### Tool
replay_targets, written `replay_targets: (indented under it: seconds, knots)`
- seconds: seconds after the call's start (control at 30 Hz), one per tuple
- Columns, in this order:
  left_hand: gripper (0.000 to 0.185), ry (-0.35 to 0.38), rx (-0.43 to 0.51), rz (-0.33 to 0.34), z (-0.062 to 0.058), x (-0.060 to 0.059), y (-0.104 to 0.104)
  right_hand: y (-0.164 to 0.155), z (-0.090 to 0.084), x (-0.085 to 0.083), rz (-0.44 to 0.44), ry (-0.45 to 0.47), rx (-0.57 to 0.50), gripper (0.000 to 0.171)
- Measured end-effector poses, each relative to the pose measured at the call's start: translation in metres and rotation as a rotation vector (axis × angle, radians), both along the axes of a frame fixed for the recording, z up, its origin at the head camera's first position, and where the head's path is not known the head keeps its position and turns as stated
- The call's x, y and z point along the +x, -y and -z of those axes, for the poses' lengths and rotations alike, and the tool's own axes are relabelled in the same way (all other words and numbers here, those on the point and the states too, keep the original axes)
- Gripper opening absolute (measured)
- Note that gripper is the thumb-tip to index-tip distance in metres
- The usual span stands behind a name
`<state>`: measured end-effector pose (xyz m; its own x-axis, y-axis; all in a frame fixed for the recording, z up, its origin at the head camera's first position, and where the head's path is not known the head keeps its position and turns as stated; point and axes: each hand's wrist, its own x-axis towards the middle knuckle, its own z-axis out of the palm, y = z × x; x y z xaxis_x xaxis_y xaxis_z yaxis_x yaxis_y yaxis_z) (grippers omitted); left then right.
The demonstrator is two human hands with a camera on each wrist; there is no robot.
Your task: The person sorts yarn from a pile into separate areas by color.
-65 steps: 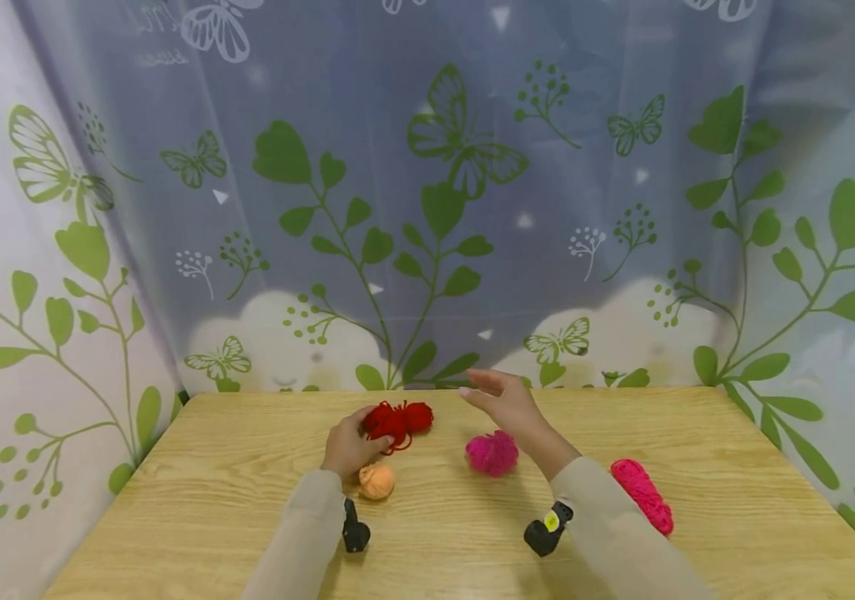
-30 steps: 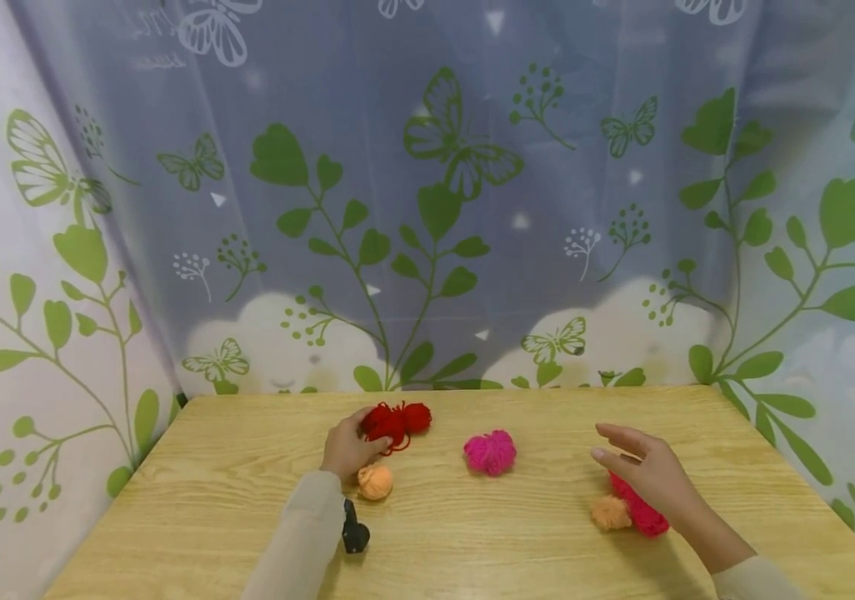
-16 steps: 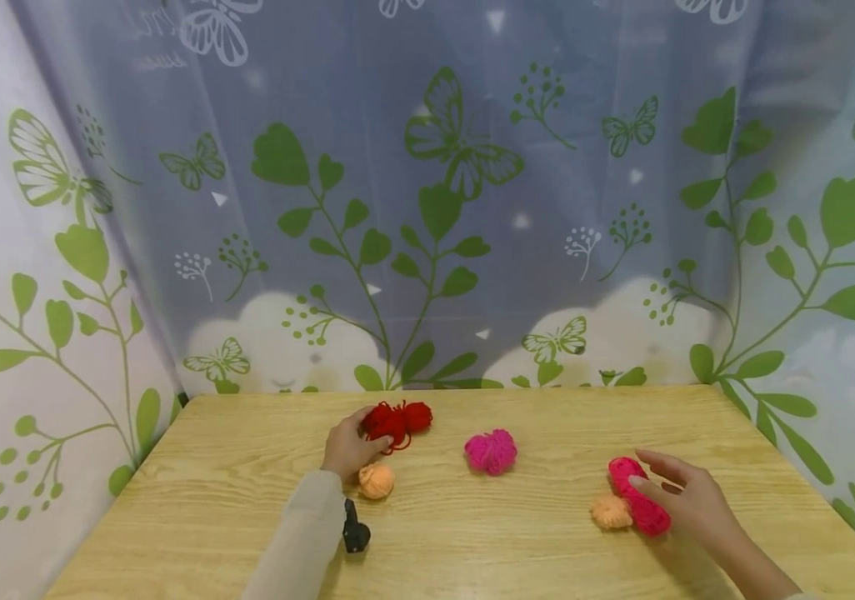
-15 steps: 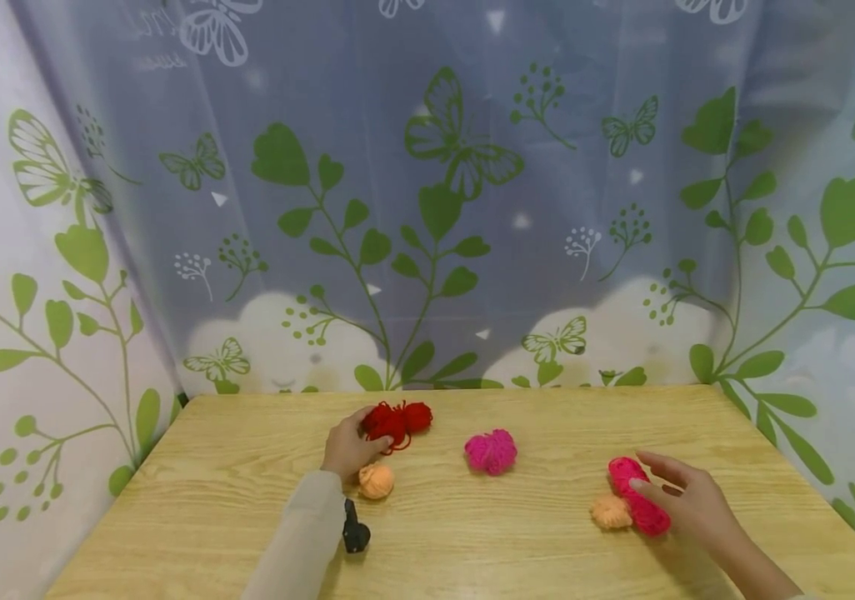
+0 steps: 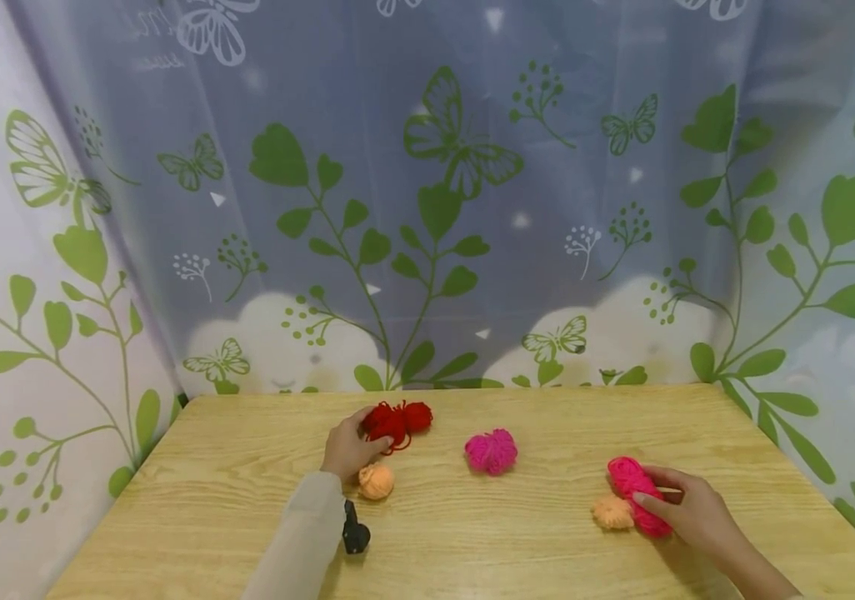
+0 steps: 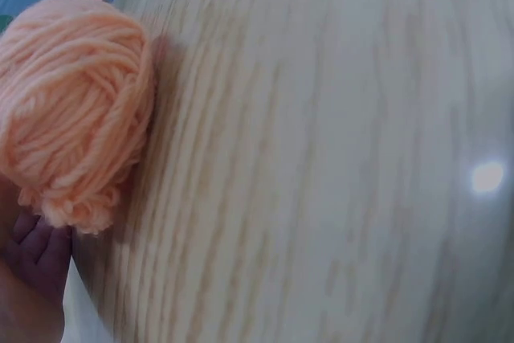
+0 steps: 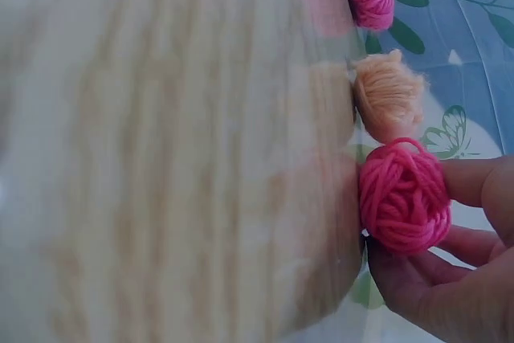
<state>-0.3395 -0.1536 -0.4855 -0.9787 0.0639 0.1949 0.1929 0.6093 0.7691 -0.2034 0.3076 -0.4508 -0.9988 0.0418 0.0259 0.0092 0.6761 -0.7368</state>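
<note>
At the back left, my left hand (image 5: 351, 446) grips the left part of a red yarn bundle (image 5: 418, 417), thumb in front and fingers behind. Just below that hand sits a peach yarn ball (image 5: 377, 482), which fills the upper left of the left wrist view and largely hides the red yarn there. On the right, my right hand (image 5: 697, 510) has thumb and fingers round the lower part of a long hot-pink yarn skein (image 5: 626, 473). In the right wrist view the skein (image 7: 405, 198) appears end-on between thumb and fingers. A second peach yarn ball (image 5: 612, 513) lies against the skein's left side.
A magenta yarn ball (image 5: 491, 452) lies mid-table, between the two hands. The wood-grain table (image 5: 472, 542) ends at a patterned curtain (image 5: 337, 250) behind, with more curtain on both sides. A black wrist camera (image 5: 355, 529) sits beside the left sleeve.
My right hand has moved from above the magenta ball rightward and down onto the hot-pink skein, and its fingers have closed round it. The left hand stays on the red yarn.
</note>
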Motion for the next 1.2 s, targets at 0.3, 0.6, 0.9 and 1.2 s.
replay_targets:
  seconds: [0.3,0.6,0.9,1.2]
  knots:
    - [0.064,-0.007,-0.013,0.002,-0.002,0.003,-0.002,-0.002,0.002,-0.002,0.023,0.01,0.05,0.056]
    - [0.068,-0.019,0.021,0.021,-0.001,0.003,0.001,-0.003,0.003,-0.003,0.018,0.001,0.067,0.055]
    - [0.077,0.004,0.031,0.067,-0.004,0.001,0.001,-0.003,0.003,-0.002,0.011,-0.005,0.062,0.054]
    - [0.076,-0.002,-0.018,0.107,-0.037,0.004,-0.013,-0.003,0.002,-0.003,0.007,0.004,0.063,0.056]
